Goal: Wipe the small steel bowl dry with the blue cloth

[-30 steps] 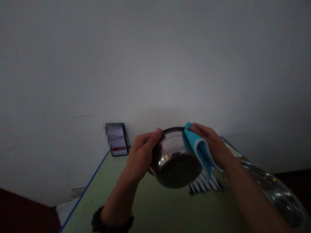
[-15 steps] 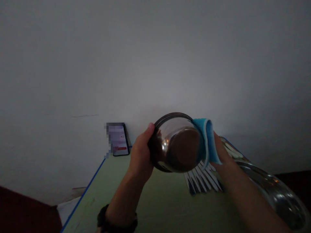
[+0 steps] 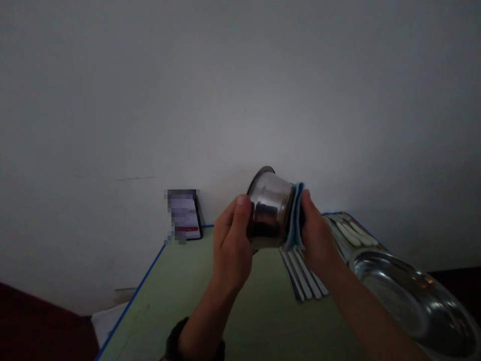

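A shiny steel bowl with a flared rim is held up above the table, tipped on its side with its mouth toward the left. My left hand grips it by the rim side, thumb on the outer wall. Against the bowl's base lies a folded blue cloth with pale edges, pressed there by my right hand. The right fingers are partly hidden behind the cloth. The inside of the bowl is out of sight.
Below the bowl, several knives lie side by side on the green table. More white-handled cutlery lies at the back right. A large steel basin stands on the right. A phone leans against the wall.
The bowl has turned so that its side wall faces me rather than its base. My right hand and the cloth have moved left, from the bowl's side onto its base.
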A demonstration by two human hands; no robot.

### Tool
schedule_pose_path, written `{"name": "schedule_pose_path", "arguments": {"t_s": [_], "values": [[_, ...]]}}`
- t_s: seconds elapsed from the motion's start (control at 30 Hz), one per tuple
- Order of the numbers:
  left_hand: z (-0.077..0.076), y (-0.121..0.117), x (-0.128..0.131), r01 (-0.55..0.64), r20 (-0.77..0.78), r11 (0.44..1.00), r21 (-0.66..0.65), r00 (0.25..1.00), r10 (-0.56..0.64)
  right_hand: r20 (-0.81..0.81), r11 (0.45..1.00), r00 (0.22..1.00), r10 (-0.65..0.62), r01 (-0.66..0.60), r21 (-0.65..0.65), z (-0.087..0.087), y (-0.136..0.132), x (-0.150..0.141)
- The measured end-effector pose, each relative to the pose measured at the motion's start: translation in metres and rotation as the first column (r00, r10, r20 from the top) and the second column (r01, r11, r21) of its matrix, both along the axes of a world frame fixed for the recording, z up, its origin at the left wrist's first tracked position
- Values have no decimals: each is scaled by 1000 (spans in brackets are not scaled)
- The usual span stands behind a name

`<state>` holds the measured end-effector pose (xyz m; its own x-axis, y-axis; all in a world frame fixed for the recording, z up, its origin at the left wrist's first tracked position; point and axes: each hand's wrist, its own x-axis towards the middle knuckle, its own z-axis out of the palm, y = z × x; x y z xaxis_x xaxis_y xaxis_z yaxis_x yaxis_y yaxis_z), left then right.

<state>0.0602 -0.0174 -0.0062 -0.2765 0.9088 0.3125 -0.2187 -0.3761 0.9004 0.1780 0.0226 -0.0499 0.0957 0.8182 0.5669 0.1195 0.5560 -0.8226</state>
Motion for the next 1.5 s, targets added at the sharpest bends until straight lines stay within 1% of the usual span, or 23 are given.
{"name": "schedule_pose_path", "arguments": {"t_s": [0.07, 0.13, 0.2, 0.3, 0.4, 0.47, 0.5, 0.6, 0.67, 0.7, 0.73, 0.77, 0.8, 0.87, 0.9, 0.93, 1.0, 1.1, 1.17, 1.27, 1.37, 1.43, 1.5], "values": [[7, -2, -1, -15, 39, 1000, 26, 999, 14, -90, 996, 993, -72, 67, -53, 11, -5, 5], [12, -3, -2, -36, 81, 999, 22, 996, 34, -74, 996, 994, -86, 83, -39, 21, -11, 11], [14, -1, -3, -76, 155, 997, -12, 985, 77, 7, 994, 994, -105, 105, 21, 27, -15, 14], [11, 6, -6, -139, 257, 987, -77, 954, 154, 149, 981, 976, -159, 139, 135, 30, -17, 16], [6, 12, -10, -131, 302, 978, -165, 937, 176, 226, 953, 952, -205, 142, 268, 29, -17, 15], [6, 14, -11, -78, 281, 975, -209, 950, 136, 262, 930, 943, -207, 107, 352, 29, -17, 15], [6, 14, -12, -78, 239, 972, -220, 962, 131, 279, 920, 940, -197, 79, 383, 30, -17, 15], [9, 11, -11, -185, 29, 957, -222, 980, 196, 346, 901, 933, -101, -62, 430, 36, -20, 17], [12, 10, -10, -232, -74, 943, -239, 973, 220, 422, 893, 906, 23, -208, 398, 40, -22, 19], [12, 10, -10, -223, -95, 941, -255, 974, 205, 452, 891, 888, 83, -269, 365, 41, -23, 19], [12, 10, -9, -205, -96, 941, -270, 978, 186, 460, 894, 880, 119, -296, 335, 41, -23, 19], [12, 10, -8, -180, -83, 943, -279, 983, 163, 440, 906, 890, 120, -279, 319, 41, -23, 19], [11, 10, -7, -152, -64, 947, -282, 988, 139, 394, 922, 915, 85, -222, 318, 39, -22, 19], [11, 10, -5, -84, -26, 958, -275, 996, 80, 265, 943, 963, -42, -49, 329, 35, -19, 19], [10, 9, -5, -74, -14, 961, -267, 997, 72, 222, 946, 970, -96, 20, 324, 32, -16, 19], [10, 8, -4, -77, -11, 962, -261, 997, 77, 219, 951, 969, -116, 44, 306, 29, -14, 19], [8, 8, -5, -106, -30, 966, -235, 994, 101, 298, 970, 952, -74, -1, 244, 25, -10, 19], [3, 8, -7, -122, -84, 982, -143, 990, 111, 401, 983, 916, -5, -70, 172, 24, -7, 18], [-1, 9, -7, -117, -106, 988, -104, 989, 106, 402, 980, 915, -38, -46, 196, 25, -9, 17], [-3, 8, -3, -72, -158, 992, -107, 986, 54, 424, 969, 902, -81, -28, 244, 29, -13, 16], [-4, 6, 1, -52, -232, 993, -109, 972, 25, 461, 969, 883, -88, -31, 244, 31, -16, 15], [-6, 6, 2, -66, -225, 990, -127, 974, 36, 476, 969, 875, -86, -37, 243, 31, -17, 15], [-8, 8, 1, -75, -179, 986, -147, 983, 48, 500, 963, 863, -65, -76, 257, 32, -19, 15]]}}
